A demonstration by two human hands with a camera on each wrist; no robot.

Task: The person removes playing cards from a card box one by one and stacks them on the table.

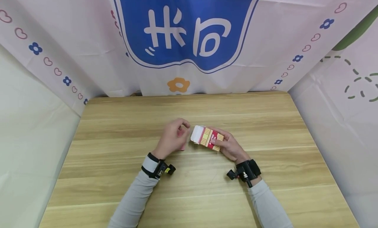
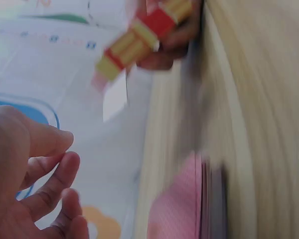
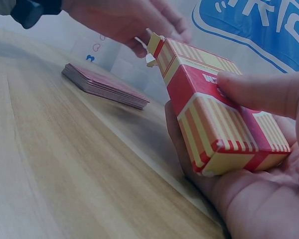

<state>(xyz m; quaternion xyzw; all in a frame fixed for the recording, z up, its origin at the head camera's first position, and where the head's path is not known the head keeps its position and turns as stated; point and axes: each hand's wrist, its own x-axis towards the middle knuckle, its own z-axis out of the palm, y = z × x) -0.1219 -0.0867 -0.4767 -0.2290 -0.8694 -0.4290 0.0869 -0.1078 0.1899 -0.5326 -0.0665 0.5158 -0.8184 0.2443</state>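
My right hand [image 1: 233, 149] holds a small red and yellow striped card box [image 3: 209, 99], thumb on its printed face and fingers beneath. The box's white flap [image 1: 197, 134] stands open toward the left hand. Just left of that flap is my left hand [image 1: 172, 137], raised over the table. Its fingers [image 2: 52, 186] are loosely bent, thumb tip near the fingertips, with nothing between them. Below it a deck of playing cards [image 3: 104, 88] with pinkish-red backs lies stacked on the table, mostly hidden by the left hand in the head view.
The wood-grain table [image 1: 189, 195] runs back to a white cloth [image 1: 88, 50] with a blue printed badge. Cloth walls also stand at the left and right. Each wrist wears a black strap [image 1: 249, 170] with a small camera.
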